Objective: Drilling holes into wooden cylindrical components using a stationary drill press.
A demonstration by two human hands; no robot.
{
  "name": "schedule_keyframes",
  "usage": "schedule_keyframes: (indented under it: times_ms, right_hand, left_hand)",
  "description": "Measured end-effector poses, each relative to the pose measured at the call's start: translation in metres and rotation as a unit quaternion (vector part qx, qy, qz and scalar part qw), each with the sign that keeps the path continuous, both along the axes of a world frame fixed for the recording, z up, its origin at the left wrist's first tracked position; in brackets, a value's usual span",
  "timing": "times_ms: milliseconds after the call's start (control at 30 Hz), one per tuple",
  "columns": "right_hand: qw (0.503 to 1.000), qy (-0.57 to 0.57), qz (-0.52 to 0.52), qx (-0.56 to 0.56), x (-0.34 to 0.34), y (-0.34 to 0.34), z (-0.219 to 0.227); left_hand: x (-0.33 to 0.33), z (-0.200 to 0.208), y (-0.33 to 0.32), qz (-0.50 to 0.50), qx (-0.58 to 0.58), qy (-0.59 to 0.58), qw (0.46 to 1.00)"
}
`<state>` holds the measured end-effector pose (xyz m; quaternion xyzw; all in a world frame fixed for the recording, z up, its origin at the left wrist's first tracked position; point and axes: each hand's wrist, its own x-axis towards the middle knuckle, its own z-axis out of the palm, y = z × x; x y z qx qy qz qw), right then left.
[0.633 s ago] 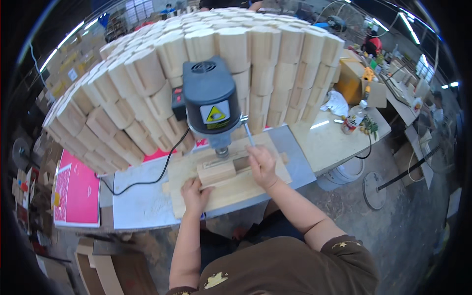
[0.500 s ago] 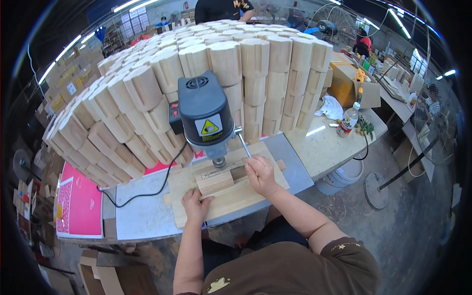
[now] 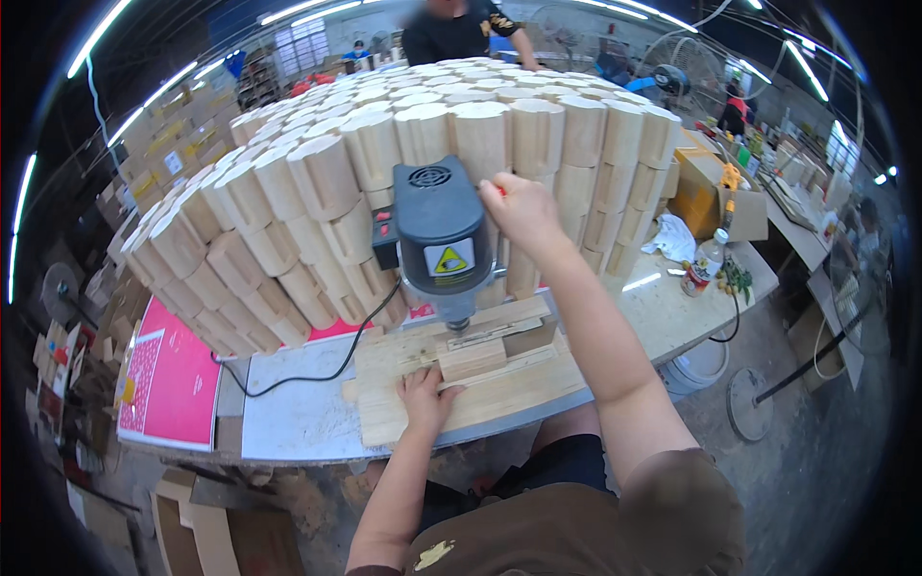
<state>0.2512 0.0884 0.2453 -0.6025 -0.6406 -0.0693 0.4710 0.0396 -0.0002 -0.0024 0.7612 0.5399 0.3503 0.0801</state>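
A dark grey bench drill press (image 3: 437, 226) stands over a flat wooden jig board (image 3: 514, 392). Under its chuck (image 3: 457, 324), a light wooden block (image 3: 473, 359) sits against the jig's strips. My left hand (image 3: 425, 397) lies on the board at the block's left end, fingers spread. Raised beside the drill's head, my right hand (image 3: 526, 213) is closed round the end of the feed lever, with a bit of red showing at the fingers. Most of the lever is hidden behind the hand and machine.
Behind the drill rises a tall stack of grooved wooden pieces (image 3: 322, 178). A black cable (image 3: 317, 376) runs left across the bench. To the right are a bottle (image 3: 704, 261), a white cloth (image 3: 669, 237) and a cardboard box (image 3: 706, 197). Another person (image 3: 461, 36) stands behind the stack.
My right hand has swung up and away from me with the lever, from near the board to beside the drill's head. My left hand stays on the board. The whole view has shifted slightly.
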Motion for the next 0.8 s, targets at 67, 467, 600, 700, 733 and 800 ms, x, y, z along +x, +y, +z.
schedule_keyframes:
  times_ms: [67,467,600,700,733,800]
  right_hand:
    - [1.000,0.013,0.006,0.008,0.003,-0.012,0.001]
    - [0.985,0.091,0.136,0.056,-0.005,-0.125,-0.067]
    - [0.981,0.106,0.140,0.080,-0.012,-0.121,-0.109]
    - [0.972,0.114,0.177,0.109,-0.011,-0.106,-0.146]
    - [0.968,0.107,0.186,0.129,-0.009,-0.100,-0.157]
    - [0.964,0.102,0.197,0.147,-0.007,-0.091,-0.173]
  left_hand:
    - [0.002,0.002,-0.003,0.002,0.005,0.001,1.000]
    - [0.003,-0.008,-0.005,-0.003,0.028,0.011,1.000]
    - [0.000,0.002,-0.002,0.003,0.023,0.007,1.000]
    - [0.000,0.007,0.000,-0.001,-0.015,-0.002,1.000]
    - [0.001,0.007,0.001,-0.003,-0.020,-0.010,1.000]
    - [0.002,0.002,0.002,-0.006,-0.011,-0.010,1.000]
